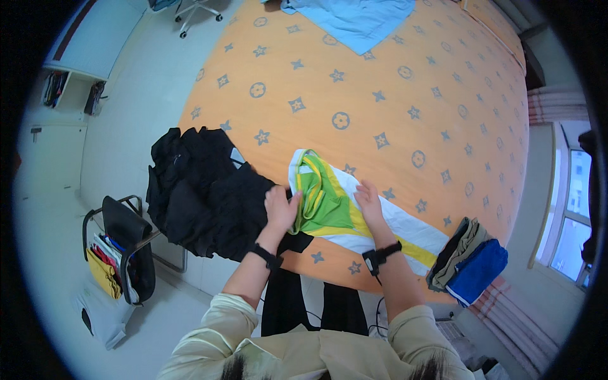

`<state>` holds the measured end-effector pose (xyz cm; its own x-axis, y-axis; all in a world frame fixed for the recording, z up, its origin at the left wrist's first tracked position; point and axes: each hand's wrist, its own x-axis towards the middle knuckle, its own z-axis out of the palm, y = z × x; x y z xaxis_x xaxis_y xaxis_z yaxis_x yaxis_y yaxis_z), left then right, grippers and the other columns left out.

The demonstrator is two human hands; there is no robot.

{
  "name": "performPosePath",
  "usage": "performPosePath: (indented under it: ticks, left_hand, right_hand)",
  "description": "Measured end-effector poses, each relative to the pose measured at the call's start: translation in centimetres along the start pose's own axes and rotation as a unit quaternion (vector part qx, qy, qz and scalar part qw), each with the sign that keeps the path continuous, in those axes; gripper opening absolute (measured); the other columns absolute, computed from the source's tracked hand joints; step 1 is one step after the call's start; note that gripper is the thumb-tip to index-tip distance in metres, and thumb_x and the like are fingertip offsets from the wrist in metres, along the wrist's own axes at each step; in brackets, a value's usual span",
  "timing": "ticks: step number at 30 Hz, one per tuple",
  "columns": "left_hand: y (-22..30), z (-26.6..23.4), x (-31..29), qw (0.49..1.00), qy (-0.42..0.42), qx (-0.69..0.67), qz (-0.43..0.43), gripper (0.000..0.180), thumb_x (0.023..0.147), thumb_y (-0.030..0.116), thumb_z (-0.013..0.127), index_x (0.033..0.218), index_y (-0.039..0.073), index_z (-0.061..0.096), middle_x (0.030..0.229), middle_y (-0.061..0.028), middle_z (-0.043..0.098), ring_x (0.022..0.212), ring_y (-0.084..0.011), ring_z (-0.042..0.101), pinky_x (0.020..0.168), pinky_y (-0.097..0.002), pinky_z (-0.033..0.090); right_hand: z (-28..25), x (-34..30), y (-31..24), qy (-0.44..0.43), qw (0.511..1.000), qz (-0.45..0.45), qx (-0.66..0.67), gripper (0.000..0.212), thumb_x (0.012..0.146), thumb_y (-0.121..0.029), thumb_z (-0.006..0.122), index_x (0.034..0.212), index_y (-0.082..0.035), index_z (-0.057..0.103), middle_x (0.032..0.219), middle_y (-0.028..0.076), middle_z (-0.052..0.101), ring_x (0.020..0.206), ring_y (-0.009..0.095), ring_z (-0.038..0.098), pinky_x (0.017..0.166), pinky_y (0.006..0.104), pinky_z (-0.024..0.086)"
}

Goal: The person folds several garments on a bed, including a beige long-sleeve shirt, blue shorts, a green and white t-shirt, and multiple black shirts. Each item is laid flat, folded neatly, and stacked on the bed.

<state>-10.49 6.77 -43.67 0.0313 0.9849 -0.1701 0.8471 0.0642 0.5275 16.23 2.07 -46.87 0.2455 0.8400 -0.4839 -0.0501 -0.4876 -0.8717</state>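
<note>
Wide bed under an orange star-patterned cover (380, 107). Three folded garments, dark, khaki and blue (468, 259), are stacked at its right edge; a heap of black clothes (202, 190) lies unfolded at left. A green, yellow and white jersey (332, 202) lies mid-fold between them. Left hand (280, 208) presses its left edge, fingers together; right hand (369, 201) lies flat on it, fingers slightly apart.

Green-yellow-white garment (329, 202), black clothes pile (202, 190), orange bedspread (380, 82) – grey star/circle motifs
</note>
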Motion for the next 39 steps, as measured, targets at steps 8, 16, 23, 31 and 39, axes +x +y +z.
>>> performPosePath:
  ticks: [8, 16, 23, 31, 39]
  left_hand:
    - [-0.6, 3.2, 7.1, 0.865, -0.337, -0.355, -0.109, 0.052, 0.084, 0.014, 0.073, 0.126, -0.004, 0.048, 0.116, -0.0184, 0.063, 0.109, -0.0269, 0.062, 0.090, -0.0376, 0.051]
    - [1.5, 0.3, 5.2, 0.990, 0.054, 0.107, 0.073, 0.040, 0.083, 0.003, 0.067, 0.119, 0.000, 0.051, 0.102, -0.0189, 0.061, 0.101, -0.0364, 0.058, 0.087, -0.0454, 0.046]
    - [5.4, 3.2, 0.9, 0.979, -0.124, 0.132, 0.094, 0.038, 0.083, 0.031, 0.072, 0.099, 0.000, 0.057, 0.104, -0.0190, 0.057, 0.097, -0.0398, 0.057, 0.080, -0.0479, 0.048]
    - [3.7, 6.2, 1.0, 0.977, -0.146, 0.119, 0.099, 0.032, 0.083, 0.025, 0.069, 0.094, -0.002, 0.056, 0.091, -0.0213, 0.059, 0.092, -0.0378, 0.060, 0.082, -0.0475, 0.049]
    - [3.6, 3.8, 0.9, 0.997, -0.018, 0.069, 0.029, 0.045, 0.080, 0.009, 0.068, 0.116, -0.004, 0.047, 0.102, -0.0243, 0.057, 0.101, -0.0413, 0.056, 0.087, -0.0466, 0.045]
  right_hand:
    - [-16.2, -13.9, 8.3, 0.277, 0.919, 0.033, -0.278, 0.038, 0.091, -0.003, 0.059, 0.128, -0.004, 0.051, 0.120, 0.015, 0.056, 0.114, 0.029, 0.053, 0.095, 0.0383, 0.046]
    - [-26.4, -19.1, 14.4, 0.354, 0.913, 0.181, -0.094, 0.054, 0.092, -0.010, 0.060, 0.139, 0.003, 0.038, 0.144, 0.023, 0.041, 0.130, 0.037, 0.042, 0.105, 0.0433, 0.037]
    - [-28.4, -19.4, 19.5, 0.355, 0.843, 0.292, -0.279, 0.069, 0.083, -0.033, 0.072, 0.135, 0.002, 0.044, 0.124, 0.020, 0.057, 0.113, 0.032, 0.056, 0.093, 0.0410, 0.045]
    - [-28.0, -20.9, 14.8, 0.339, 0.911, 0.225, -0.065, 0.054, 0.081, -0.025, 0.072, 0.125, 0.001, 0.054, 0.116, 0.013, 0.060, 0.105, 0.029, 0.059, 0.088, 0.0385, 0.046]
    - [-14.9, -19.7, 1.7, 0.269, 0.904, -0.116, -0.311, 0.044, 0.080, -0.012, 0.070, 0.121, 0.000, 0.056, 0.139, 0.017, 0.044, 0.124, 0.036, 0.047, 0.104, 0.0421, 0.040]
